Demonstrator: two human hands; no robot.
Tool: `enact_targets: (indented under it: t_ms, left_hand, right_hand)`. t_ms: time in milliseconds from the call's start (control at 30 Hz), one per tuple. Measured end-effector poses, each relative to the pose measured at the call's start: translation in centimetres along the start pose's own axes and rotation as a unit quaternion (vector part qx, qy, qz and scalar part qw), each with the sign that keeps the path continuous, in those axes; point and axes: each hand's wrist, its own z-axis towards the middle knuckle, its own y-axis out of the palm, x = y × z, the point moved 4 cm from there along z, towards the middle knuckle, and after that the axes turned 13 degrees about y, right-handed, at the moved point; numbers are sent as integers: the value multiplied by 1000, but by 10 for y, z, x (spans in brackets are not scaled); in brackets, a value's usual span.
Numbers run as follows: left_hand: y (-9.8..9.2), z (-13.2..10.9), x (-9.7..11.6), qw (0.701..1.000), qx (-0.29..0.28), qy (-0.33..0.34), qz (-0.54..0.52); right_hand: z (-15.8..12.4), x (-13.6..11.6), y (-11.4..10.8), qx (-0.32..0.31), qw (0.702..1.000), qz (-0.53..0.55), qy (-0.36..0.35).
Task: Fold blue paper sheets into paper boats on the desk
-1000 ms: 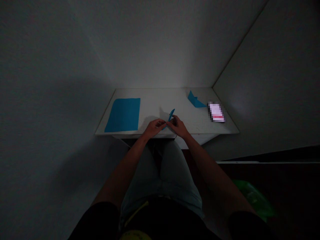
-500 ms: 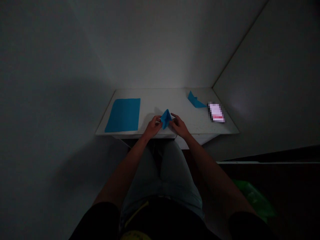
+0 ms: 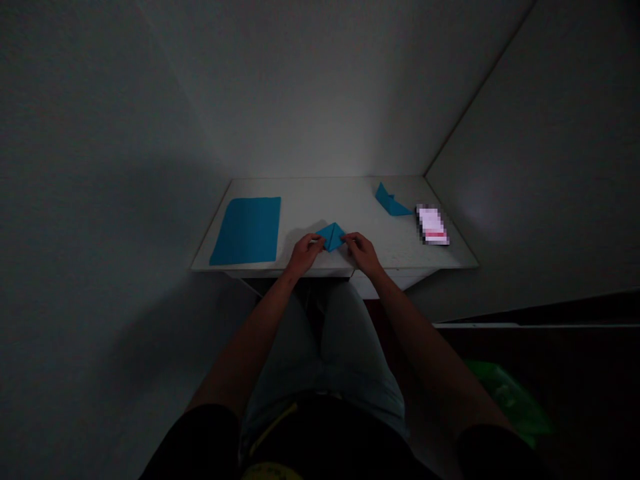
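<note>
Head view: my left hand (image 3: 304, 255) and right hand (image 3: 364, 253) pinch a part-folded diamond (image 3: 332, 236) near the front edge of the worktop (image 3: 320, 193); back-right corner, one boat (image 3: 391, 205) looks finished; left edge, unfolded paper (image 3: 247, 231).

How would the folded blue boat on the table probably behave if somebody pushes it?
The folded blue boat looks like paper, so it is probably light and slides easily. Its folds may keep it fairly stiff, but its pointed ends could bend if squeezed.
</note>
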Motion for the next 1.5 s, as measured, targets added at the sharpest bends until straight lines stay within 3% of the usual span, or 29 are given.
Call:
enact_targets:
  t_ms: [200, 367, 500, 700, 1000, 1233, 1400, 1500]
  left_hand:
    - [-4, 1, -4, 999, 35, 6, -15]
    - [-3, 3, 3, 999, -26, 23, 39]
    - [-3, 3, 9, 997, -32, 37, 66]
    - [-2, 4, 5, 999, 22, 23, 8]
    - [-15, 6, -13, 989, 129, -17, -70]
    - [-8, 4, -7, 990, 113, -18, -86]
    - [-8, 1, 2, 996, 89, -7, -31]
    - [-10, 2, 1, 993, 108, -12, -48]
  right_hand:
    - [1, 2, 1, -31, 999, 27, -29]
    - [-2, -4, 5, -48, 998, -11, -29]
    - [-4, -11, 5, -24, 998, -42, -29]
    - [-2, -13, 1, 16, 999, -6, -36]
    - [7, 1, -8, 54, 993, 108, 12]
    - [4, 2, -5, 26, 987, 157, 36]
    - [-1, -5, -2, 5, 985, 172, 26]
    - [-3, -7, -4, 21, 983, 181, 20]
